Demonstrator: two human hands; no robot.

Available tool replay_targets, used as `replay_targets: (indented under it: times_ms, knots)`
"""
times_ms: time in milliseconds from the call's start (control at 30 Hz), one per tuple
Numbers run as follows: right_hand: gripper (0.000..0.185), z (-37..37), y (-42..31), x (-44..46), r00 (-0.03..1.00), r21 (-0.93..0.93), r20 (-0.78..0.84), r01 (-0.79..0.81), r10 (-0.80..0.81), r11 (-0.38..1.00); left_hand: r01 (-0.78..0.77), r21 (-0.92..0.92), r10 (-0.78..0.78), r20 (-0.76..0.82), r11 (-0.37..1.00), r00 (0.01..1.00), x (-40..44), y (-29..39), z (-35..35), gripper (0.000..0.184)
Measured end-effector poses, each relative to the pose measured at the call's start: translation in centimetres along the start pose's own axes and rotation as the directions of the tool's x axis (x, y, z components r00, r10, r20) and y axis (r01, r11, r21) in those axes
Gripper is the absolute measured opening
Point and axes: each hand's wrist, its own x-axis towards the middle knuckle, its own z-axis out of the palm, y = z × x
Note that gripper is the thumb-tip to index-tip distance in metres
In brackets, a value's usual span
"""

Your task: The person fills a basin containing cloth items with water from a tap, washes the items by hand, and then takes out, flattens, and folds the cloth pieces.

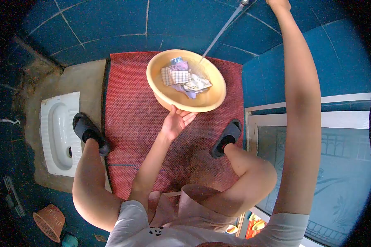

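Observation:
A yellow plastic basin (160, 92) sits on the red mat, with water and several small folded cloths (178, 76) in it, one of them checked and others purple or patterned. My left hand (176, 124) is palm up at the basin's near rim, its thumb and fingertips against the edge and partly hidden beneath it. From a tap (244, 2) at the top edge, a stream of water (223, 29) runs into the basin's far side. My right hand (279, 4) is raised beside the tap; its fingers are cut off by the frame, so what they touch is hidden.
Under my slippered feet lies a red textured mat (130, 136). A white squat toilet (62, 131) is set in the floor at left. Blue tiled walls (111, 20) rise ahead, and a white-framed glass door (317, 164) stands at right. An orange basket (49, 222) is at lower left.

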Motion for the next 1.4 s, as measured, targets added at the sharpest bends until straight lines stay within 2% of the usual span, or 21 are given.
replay_targets:
  times_ms: [700, 867, 1200, 1400]
  knots:
    - [0.013, -0.2, 0.0, -0.4, 0.999, 0.004, 0.044, -0.002, 0.002, 1.000, 0.006, 0.014, -0.005, -0.076, 1.000, 0.997, 0.0, -0.5, -0.5, 0.061]
    - [0.013, -0.3, -0.3, -0.2, 0.997, -0.017, 0.061, -0.046, 0.046, 0.999, 0.003, 0.024, 0.000, -0.103, 1.000, 0.995, -0.3, -0.2, 0.0, 0.059]
    - [0.015, 1.3, 2.6, 4.3, 0.999, 0.013, 0.035, -0.035, 0.035, 0.999, -0.010, 0.015, 0.011, -0.102, 1.000, 0.995, 4.0, -0.2, 2.7, 0.057]
    - [0.015, 0.3, 0.5, -0.5, 1.000, 0.005, -0.002, -0.028, 0.028, 1.000, 0.013, 0.029, -0.010, -0.096, 1.000, 0.995, 0.6, -0.3, -1.5, 0.058]
